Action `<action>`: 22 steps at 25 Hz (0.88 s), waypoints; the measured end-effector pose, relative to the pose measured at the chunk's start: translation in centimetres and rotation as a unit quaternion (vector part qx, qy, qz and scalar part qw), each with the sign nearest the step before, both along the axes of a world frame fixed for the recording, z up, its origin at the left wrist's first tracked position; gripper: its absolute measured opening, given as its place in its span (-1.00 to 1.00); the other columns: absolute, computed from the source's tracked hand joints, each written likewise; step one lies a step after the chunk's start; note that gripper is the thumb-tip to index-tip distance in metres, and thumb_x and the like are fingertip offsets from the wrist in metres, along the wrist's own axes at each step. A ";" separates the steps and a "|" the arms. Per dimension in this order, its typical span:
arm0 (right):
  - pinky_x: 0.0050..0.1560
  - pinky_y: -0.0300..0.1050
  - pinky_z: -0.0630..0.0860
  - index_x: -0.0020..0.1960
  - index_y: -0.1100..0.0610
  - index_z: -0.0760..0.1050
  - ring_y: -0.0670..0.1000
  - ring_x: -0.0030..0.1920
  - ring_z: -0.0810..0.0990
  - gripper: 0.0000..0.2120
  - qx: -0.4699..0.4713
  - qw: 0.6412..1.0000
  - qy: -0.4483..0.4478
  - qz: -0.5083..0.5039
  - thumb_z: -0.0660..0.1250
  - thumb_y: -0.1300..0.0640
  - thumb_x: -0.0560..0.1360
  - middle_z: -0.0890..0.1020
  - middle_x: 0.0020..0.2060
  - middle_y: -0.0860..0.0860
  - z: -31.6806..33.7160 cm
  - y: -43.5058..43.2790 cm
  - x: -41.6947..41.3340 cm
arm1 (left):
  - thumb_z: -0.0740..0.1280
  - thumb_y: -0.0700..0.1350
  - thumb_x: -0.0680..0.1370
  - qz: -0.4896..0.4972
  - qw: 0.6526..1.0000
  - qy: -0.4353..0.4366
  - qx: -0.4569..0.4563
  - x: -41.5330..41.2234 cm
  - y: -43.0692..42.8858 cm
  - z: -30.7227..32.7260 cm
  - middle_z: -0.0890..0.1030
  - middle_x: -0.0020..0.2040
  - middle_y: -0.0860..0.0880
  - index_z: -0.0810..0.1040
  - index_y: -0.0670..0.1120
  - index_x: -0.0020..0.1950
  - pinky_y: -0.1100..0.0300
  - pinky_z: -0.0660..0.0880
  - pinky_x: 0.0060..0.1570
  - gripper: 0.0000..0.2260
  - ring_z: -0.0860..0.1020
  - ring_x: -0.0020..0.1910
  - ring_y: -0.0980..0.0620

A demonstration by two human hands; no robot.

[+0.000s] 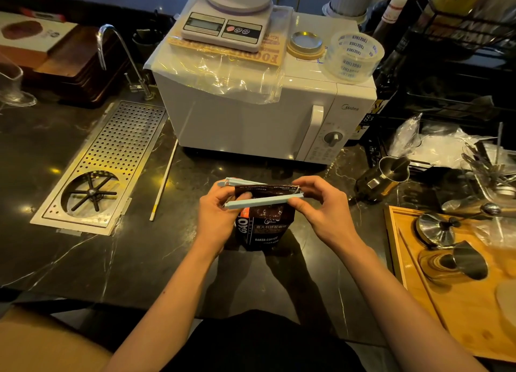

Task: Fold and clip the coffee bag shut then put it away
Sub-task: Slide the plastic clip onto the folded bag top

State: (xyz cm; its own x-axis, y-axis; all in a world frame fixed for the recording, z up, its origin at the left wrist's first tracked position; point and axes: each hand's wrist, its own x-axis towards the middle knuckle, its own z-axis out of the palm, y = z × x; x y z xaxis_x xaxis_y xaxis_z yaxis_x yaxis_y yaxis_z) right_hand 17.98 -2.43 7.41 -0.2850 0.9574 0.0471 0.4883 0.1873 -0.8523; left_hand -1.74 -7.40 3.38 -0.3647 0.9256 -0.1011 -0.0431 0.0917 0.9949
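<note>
Both forearms are bare to the elbow with no sleeves, the left hand (216, 212) and right hand (325, 208) ringless, above dark clothing.

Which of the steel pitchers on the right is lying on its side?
The pitcher on the dark counter just right of the microwave: it is tipped over, mouth facing right. The one on the wooden tray stands upright, seen from above.

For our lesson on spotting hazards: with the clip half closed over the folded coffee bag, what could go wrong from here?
1. The blue clip is still open at its right end, so the fold could spring loose if the right hand slips.
2. The coffee bag stands upright, held only near its top; pressing down might tip it.
3. The steel pitcher lies close by and could be knocked.
</note>
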 end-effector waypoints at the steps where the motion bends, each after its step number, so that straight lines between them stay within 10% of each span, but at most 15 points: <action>1: 0.18 -0.06 0.57 0.13 0.09 0.56 -0.03 0.10 0.62 -0.73 0.001 1.000 -0.007 0.003 0.46 0.20 0.45 0.66 0.03 -0.01 0.1 0.1 0.0 | 0.42 -0.24 0.48 0.001 1.000 -0.003 0.001 0.0 0.0 0.0 0.59 0.09 -0.07 0.66 -0.06 0.01 0.12 0.62 0.03 -0.85 0.62 0.07 0.12; 22: 0.15 -0.03 0.57 0.09 0.07 0.62 -0.03 0.03 0.62 -0.74 0.020 0.994 -0.085 0.067 0.50 0.15 0.41 0.69 -0.03 -0.02 0.7 1.7 -0.5 | 0.40 -0.33 0.49 0.028 0.999 -0.044 0.001 0.2 -0.4 0.0 0.63 0.05 0.06 0.52 -0.19 0.17 0.30 0.59 -0.14 -0.73 0.63 0.03 0.27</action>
